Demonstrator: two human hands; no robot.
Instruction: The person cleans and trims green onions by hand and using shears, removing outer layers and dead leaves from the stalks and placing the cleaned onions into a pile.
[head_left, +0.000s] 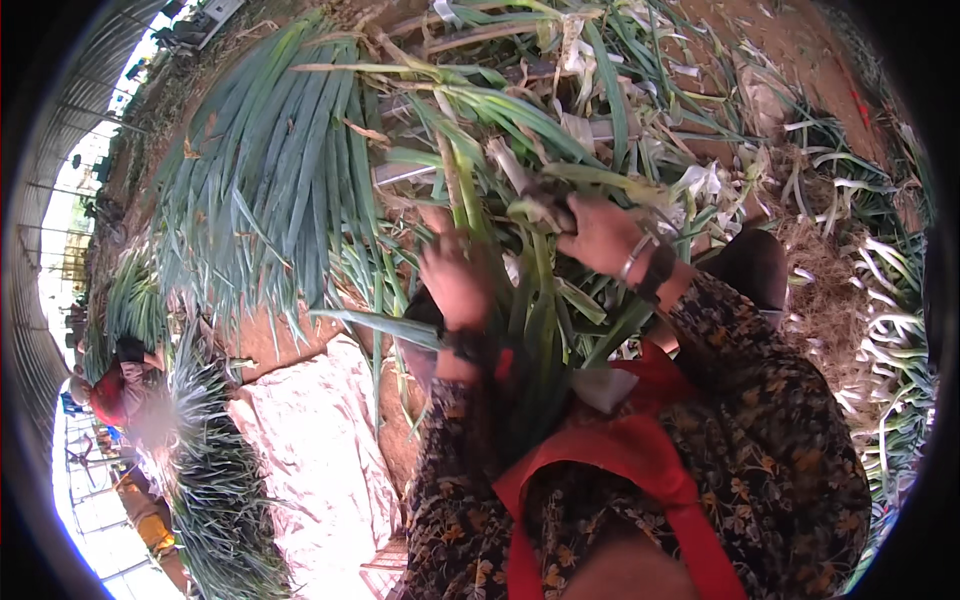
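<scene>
My right hand, with a metal bangle and a dark band at the wrist, is closed around the brownish, dirty end of a green onion stalk. My left hand is blurred. It lies beside an upright pale green onion stem, and whether its fingers grip anything is unclear. Between the forearms, long green onion leaves run down toward my red apron. A wide pile of green onions fans out to the left of my hands.
Loose leaves and peeled skins litter the ground ahead. At right lie rows of onions with white stems and tangled roots. A pale sheet covers ground at left. Beyond it, a person in red bends near another onion heap.
</scene>
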